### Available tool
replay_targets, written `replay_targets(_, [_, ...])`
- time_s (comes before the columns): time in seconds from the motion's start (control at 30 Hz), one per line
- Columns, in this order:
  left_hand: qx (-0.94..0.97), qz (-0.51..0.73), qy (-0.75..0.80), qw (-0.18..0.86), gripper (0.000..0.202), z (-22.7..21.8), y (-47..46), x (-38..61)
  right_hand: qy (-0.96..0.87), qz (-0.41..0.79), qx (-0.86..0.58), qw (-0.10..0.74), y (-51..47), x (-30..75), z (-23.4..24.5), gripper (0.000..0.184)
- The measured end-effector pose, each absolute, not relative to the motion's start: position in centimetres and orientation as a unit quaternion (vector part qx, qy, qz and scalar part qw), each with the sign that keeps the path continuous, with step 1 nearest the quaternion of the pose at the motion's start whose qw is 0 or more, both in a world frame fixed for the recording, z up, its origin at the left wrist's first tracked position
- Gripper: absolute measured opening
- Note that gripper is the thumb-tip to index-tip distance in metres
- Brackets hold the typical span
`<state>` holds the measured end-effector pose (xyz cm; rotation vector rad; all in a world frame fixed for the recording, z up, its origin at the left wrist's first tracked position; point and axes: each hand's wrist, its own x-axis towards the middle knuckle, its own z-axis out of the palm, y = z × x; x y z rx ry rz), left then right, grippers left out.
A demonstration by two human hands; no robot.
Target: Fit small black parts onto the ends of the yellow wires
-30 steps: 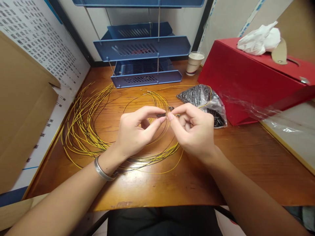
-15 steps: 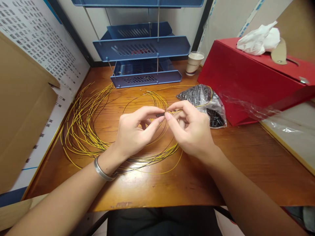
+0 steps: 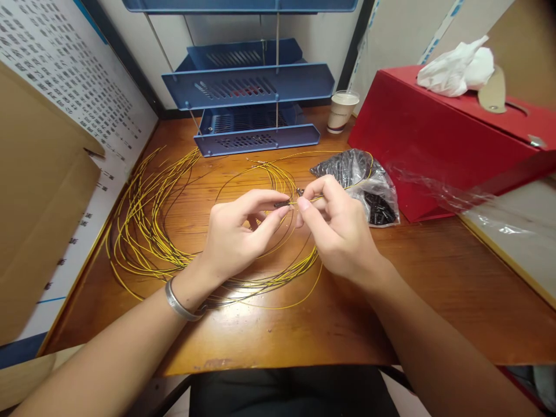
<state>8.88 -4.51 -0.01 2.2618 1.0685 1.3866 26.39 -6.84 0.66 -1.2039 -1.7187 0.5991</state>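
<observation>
Right hand (image 3: 341,229): standing slightly apart from the left, where fingertips were meeting half a second ago; pinching thin yellow wire (image 3: 294,202). Left hand (image 3: 237,231): gripping slim black piece (image 3: 282,204) above grained wooden tabletop (image 3: 278,341). Yellow-and-black wires (image 3: 169,252): lying in loose loops. Crinkled clear plastic bag (image 3: 361,174): holding black pieces.

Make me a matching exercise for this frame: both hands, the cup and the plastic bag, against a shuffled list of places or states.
1. left hand
2. right hand
3. paper cup
4. plastic bag

A. stands between the blue trays and the red box
B. pinches a yellow wire
C. see-through, with black bits inside
D. pinches a small black piece

Pairs: 1-D, 2-B, 3-A, 4-C
</observation>
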Motion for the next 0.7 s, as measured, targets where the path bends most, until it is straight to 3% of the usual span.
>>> replay_targets(0.7, [0.728, 0.527, 0.366, 0.241, 0.016, -0.6, -4.67, 9.16, -0.681, 0.253, -0.476, 0.495, -6.73, 26.38, 0.5, 0.015])
